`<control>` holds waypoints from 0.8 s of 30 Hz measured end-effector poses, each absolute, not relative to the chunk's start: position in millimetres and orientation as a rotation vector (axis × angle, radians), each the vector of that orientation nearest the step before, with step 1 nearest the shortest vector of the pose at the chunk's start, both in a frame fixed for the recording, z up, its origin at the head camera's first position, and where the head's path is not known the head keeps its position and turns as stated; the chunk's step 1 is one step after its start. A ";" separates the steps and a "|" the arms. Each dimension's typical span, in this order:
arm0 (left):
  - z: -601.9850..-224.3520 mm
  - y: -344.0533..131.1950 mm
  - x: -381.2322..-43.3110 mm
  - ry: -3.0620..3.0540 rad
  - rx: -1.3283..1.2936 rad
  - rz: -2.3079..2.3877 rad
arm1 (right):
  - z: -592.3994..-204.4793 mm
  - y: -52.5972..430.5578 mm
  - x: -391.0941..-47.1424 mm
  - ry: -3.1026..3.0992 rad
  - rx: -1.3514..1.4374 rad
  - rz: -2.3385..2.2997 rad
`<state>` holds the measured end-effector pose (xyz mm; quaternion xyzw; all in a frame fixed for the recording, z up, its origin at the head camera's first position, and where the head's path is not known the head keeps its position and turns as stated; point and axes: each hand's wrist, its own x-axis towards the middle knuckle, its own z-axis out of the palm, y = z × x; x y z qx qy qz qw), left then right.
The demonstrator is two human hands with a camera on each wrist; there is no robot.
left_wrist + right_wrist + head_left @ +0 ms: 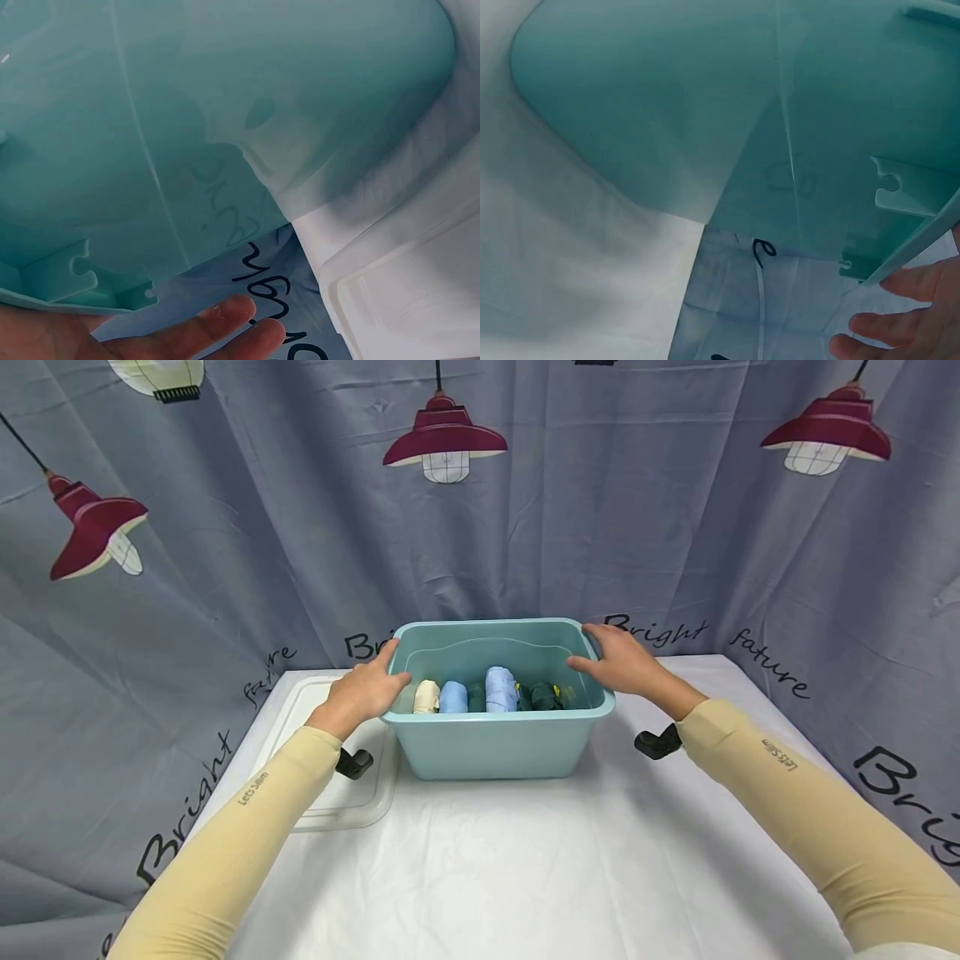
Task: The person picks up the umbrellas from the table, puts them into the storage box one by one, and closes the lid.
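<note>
A teal plastic bin [495,745] sits on the white table. Inside it stand a cream roll [426,697], light blue rolls [500,690] and dark green rolls [543,697] that look like rolled cloth. My left hand [363,692] rests at the bin's left rim, thumb over the inner side; its fingers [225,319] stretch loosely below the rim in the left wrist view. My right hand [626,662] lies likewise at the right rim, thumb inside. Outside that rim, its fingers [889,328] are spread and nearly straight, one tip right at the edge.
A translucent white lid [352,814] lies flat on the table, left of the bin and partly behind the left arm. The white tablecloth [540,868] stretches in front. A grey curtain [570,543] with printed lamps and lettering hangs close behind and at both sides.
</note>
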<state>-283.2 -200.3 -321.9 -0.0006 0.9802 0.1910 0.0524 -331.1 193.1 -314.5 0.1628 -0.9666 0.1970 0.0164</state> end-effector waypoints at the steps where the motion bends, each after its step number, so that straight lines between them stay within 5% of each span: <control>1: -321.6 -200.2 -283.5 2.980 -0.003 0.582 | -314.7 193.2 -331.4 -3.016 0.499 0.624; 24: -308.5 -213.3 -279.6 3.068 0.108 0.656 | -321.6 190.4 -328.1 -3.039 0.389 0.813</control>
